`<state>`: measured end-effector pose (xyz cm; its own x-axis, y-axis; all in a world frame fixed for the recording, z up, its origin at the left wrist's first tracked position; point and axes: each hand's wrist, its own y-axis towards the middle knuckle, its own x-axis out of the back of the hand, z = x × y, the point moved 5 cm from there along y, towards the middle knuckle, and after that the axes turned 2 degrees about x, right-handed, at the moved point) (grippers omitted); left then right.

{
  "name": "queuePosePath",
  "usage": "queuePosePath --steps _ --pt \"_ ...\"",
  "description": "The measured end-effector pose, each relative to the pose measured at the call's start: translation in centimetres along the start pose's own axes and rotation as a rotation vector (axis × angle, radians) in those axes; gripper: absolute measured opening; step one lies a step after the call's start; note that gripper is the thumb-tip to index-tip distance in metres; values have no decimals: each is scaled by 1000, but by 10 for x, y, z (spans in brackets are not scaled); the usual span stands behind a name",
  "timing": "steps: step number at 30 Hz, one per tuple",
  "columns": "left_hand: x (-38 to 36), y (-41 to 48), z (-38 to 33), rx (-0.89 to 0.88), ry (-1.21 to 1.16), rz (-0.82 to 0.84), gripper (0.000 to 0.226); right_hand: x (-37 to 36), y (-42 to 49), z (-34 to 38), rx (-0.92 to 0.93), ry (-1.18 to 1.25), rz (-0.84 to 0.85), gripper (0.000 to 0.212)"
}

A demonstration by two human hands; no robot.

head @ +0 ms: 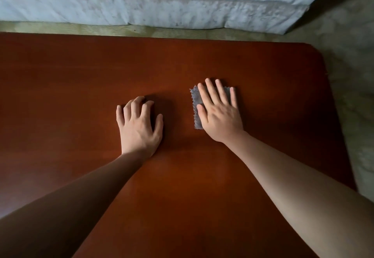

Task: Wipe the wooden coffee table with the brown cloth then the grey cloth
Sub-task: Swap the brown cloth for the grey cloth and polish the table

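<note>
table: a reddish-brown wooden coffee table [81,87] fills most of the view, its top bare apart from the two hands and one cloth; its far right corner is rounded.
grey cloth: a small grey cloth [196,103] lies flat on the table right of centre, mostly covered by the right hand; its ragged left edge and a strip along the top edge show past the fingers.
right hand: the right hand [219,111] lies palm down on the grey cloth, fingers straight and spread, pressing it flat against the wood rather than gripping it; the thumb lies along the cloth's left part.
left hand: the left hand [139,125] rests on the table left of the cloth and apart from it, fingers curled with their tips on the wood, thumb held out to the right; it casts a dark shadow on the wood past the fingertips, and whether anything sits under the palm cannot be told.
arms: both forearms are bare and reach in from the bottom edge, the left one in shadow.
brown cloth: cannot be made out anywhere in the view.
sofa: a pale grey sofa [141,4] runs along the far side of the table.
floor: a light carpet [348,59] shows to the right of the table and in a thin strip between table and sofa.
</note>
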<state>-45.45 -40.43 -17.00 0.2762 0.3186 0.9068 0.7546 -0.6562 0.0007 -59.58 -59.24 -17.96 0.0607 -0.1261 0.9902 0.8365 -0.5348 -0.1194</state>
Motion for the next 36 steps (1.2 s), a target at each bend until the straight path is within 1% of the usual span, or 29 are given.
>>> queuePosePath --steps 3,5,8,10,14,18,23,25,29,31,36 --pt "-20 0 -40 -37 18 34 51 4 -24 -68 -90 -3 15 64" --pt "-31 1 -58 -23 29 30 51 6 -41 -113 -159 -2 27 66" --pt "-37 2 -68 25 57 -2 47 8 -67 -171 -243 -23 41 67" --pt "-38 2 -68 23 83 -10 46 7 -85 -206 -297 -21 48 67" --pt "-40 2 -68 17 114 -24 46 9 -115 -251 -370 -13 41 67" --pt "-39 1 -71 9 119 -45 49 9 -133 -267 -478 2 20 69" --pt "-36 1 -66 -4 74 -38 49 3 -139 -248 -654 41 -8 72" --pt "-32 1 -63 -32 42 -18 48 -1 -139 -226 -664 30 1 72" --pt "-16 -6 -39 -138 79 9 45 -5 -127 -163 -550 -5 34 73" --pt "-3 -14 -13 -171 99 10 44 -6 -119 -125 -509 -15 36 74" --pt "38 -28 66 -173 170 27 45 -12 -93 -9 -318 -23 23 69"
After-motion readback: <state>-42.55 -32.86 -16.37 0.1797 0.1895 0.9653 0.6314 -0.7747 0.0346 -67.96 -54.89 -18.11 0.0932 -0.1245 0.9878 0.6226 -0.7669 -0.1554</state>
